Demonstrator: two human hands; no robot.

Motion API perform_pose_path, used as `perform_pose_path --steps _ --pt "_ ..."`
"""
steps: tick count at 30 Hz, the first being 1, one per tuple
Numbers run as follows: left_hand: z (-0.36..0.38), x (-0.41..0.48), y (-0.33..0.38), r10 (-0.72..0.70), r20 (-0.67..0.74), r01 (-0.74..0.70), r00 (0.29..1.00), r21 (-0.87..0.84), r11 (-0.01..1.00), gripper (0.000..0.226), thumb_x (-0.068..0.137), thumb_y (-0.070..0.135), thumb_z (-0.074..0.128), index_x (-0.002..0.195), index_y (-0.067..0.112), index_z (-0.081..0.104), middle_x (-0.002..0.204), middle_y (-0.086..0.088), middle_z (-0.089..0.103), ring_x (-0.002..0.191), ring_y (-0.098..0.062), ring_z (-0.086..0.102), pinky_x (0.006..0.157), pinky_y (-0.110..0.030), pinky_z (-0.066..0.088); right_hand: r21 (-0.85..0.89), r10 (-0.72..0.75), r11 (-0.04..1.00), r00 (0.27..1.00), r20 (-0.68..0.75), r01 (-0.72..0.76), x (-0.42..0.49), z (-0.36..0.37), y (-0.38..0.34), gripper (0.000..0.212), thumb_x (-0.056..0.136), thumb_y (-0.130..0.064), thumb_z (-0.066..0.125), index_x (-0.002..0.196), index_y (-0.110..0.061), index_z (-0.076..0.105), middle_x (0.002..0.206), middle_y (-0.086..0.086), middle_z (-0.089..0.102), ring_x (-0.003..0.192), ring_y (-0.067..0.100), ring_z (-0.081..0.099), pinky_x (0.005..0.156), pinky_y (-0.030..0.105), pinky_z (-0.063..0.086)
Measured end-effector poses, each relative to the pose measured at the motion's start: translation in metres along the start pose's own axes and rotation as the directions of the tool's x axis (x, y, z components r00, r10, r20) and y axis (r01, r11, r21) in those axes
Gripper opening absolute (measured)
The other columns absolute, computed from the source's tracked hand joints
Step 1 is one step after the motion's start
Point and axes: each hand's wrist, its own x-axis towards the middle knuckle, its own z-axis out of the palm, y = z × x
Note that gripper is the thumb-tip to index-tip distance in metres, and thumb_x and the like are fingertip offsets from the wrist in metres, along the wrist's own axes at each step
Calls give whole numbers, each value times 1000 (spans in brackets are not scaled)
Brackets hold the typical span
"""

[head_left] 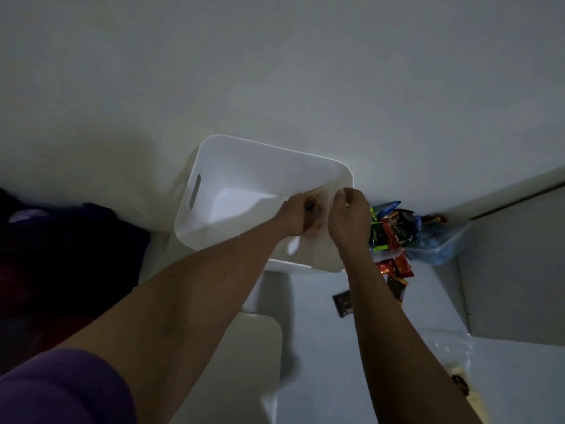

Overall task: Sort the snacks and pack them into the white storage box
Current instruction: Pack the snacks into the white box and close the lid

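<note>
Your left hand (295, 217) is inside the white plastic storage box (269, 146), near its 3 o'clock wall. Its grip is closed on a brownish snack packet (316, 209) that is too blurred to identify. Your right hand (348, 215) is just beside it at the same wall with its fingers curled. I cannot tell whether that grip pinches the packet's edge or holds nothing.

The relation that matters next is where the rest of the snacks lie. The heap of bright foil-wrapped snacks (393, 231) sits just outside the box at 3 o'clock from your right hand, spilling from a clear plastic bag (440, 243). Its long axis runs roughly 12 to 6. One flat dark packet (343, 303) lies apart at 6 o'clock. Your right hand is much nearer the heap, so I would reach with that one.
</note>
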Motion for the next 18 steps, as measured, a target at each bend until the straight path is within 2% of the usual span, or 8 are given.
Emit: perform_pose_path --steps 1,3,4,6,10,13,15,18 --pt "-2 -3 4 16 12 -16 1000 38 999 15 97 6 46 95 12 60 87 -6 58 77 -19 57 62 -21 52 10 -13 1000 1000 -15 14 -1 -5 0 36 102 -22 41 127 -2 56 119 12 64 103 20 59 80 22 39" --pt "0 -9 14 3 1 -3 1000 84 996 27 90 4 57 116 10 63 111 -6 65 100 -21 61 84 -25 51 42 -31 999 999 -42 33 -4 -18 3 32 100 -22 43 122 -4 60 111 9 66 97 19 62 76 24 43" --pt "1 -13 17 0 -42 3 999 70 998 40 87 5 60 126 8 60 123 -7 64 110 -23 60 93 -28 49 55 -39 998 998 -52 42 -5 -25 5 30 100 -21 44 119 -4 61 107 6 66 91 16 62 71 22 42" --pt "5 -29 30 4 -76 -1 997 39 999 50 83 7 64 132 9 57 132 -8 61 119 -24 58 102 -33 47 62 -42 997 997 -57 46 -8 -41 12 27 100 -20 44 115 -5 61 98 1 63 76 5 57 62 16 39" --pt "27 -59 55 92 -191 -86 977 37 996 37 82 13 68 118 11 65 117 -7 69 109 -21 63 96 -31 49 53 -19 998 1000 -25 20 -15 -75 44 23 99 -19 47 108 -6 63 96 5 65 84 17 60 75 29 47" --pt "56 -82 73 193 -214 -181 958 74 981 30 82 13 68 111 12 67 109 -5 70 102 -21 65 91 -34 52 85 9 996 1000 -7 -8 -21 -100 83 22 99 -20 47 104 -6 62 90 8 66 82 22 61 74 38 51" --pt "83 -99 87 259 -197 -236 946 131 963 27 83 16 66 110 15 67 107 -2 70 98 -18 65 85 -34 54 58 31 998 999 -4 -31 -26 -120 114 23 100 -22 46 105 -6 62 90 6 66 82 23 62 71 38 51" --pt "131 -123 95 282 -116 -253 952 215 943 26 85 22 65 110 14 66 104 -3 70 96 -19 64 85 -35 53 -25 86 996 996 24 -85 -35 -156 175 31 98 -31 46 96 -7 65 85 7 66 79 22 63 61 27 44"
